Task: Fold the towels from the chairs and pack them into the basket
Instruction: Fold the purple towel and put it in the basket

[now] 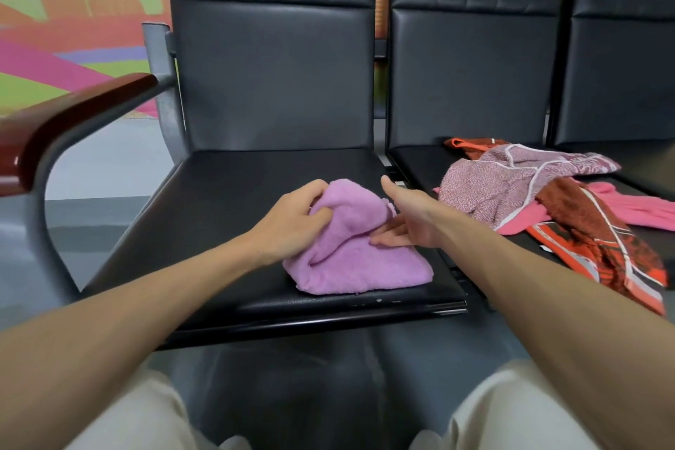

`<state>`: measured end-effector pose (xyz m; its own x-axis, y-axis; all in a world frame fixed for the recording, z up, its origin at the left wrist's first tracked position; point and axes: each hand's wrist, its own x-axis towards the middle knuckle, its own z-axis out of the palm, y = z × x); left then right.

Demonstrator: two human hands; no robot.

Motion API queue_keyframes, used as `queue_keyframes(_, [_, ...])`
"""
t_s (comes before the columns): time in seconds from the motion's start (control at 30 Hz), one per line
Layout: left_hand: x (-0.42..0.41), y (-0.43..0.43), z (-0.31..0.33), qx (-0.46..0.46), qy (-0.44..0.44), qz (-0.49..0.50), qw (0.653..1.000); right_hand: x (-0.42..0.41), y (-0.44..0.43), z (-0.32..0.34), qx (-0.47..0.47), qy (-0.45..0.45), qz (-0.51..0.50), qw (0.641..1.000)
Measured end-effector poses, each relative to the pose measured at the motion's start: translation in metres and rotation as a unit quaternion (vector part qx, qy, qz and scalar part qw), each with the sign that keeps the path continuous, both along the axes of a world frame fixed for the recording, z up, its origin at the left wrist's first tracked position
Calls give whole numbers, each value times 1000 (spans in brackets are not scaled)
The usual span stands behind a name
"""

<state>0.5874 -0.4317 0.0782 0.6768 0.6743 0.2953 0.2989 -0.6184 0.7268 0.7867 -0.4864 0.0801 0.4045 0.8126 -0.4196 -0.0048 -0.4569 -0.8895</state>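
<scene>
While black padded chairs [471, 84] fill the upper frame, a loose heap of speckled mauve, bright pink and red patterned towels [489, 186] lies on the seat at centre right. On the front of the seat at mid-frame sits a fluffy lilac terry towel [358, 267], bunched into a rough, rounded triangle. The left hand [296, 219] grips its upper left fold with curled fingers. The right hand [405, 219] lies flat on its right side, fingers straight, thumb raised.

The lilac towel [358, 263] is plain, its chair seat [219, 201] black; right of it lie speckled pink cloth [493, 186], red-and-black scarf [591, 248], hot-pink towel [632, 210].
</scene>
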Motion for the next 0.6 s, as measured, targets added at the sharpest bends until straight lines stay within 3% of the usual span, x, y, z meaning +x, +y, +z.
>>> queue_keyframes(0.13, [-1,-6,-2,103,53,-93,989,4,20,-12,95,-153,-49,982])
queue_keyframes(0.27, [7,-12,-4,152,79,-152,973,4,18,-4,225,-100,-34,969])
queue_keyframes(0.33, [12,-16,-5,147,139,-178,963,9,17,-5,202,-126,-52,970])
queue_keyframes(0.43, [21,-18,-9,129,239,-204,940,21,13,-17,93,-200,-49,974])
queue_keyframes(0.53, [29,-22,-6,27,181,-184,966,28,8,-21,43,-314,-27,948])
queue_keyframes(0.6, [33,-18,-5,22,120,-130,984,29,4,-19,39,-432,-11,901])
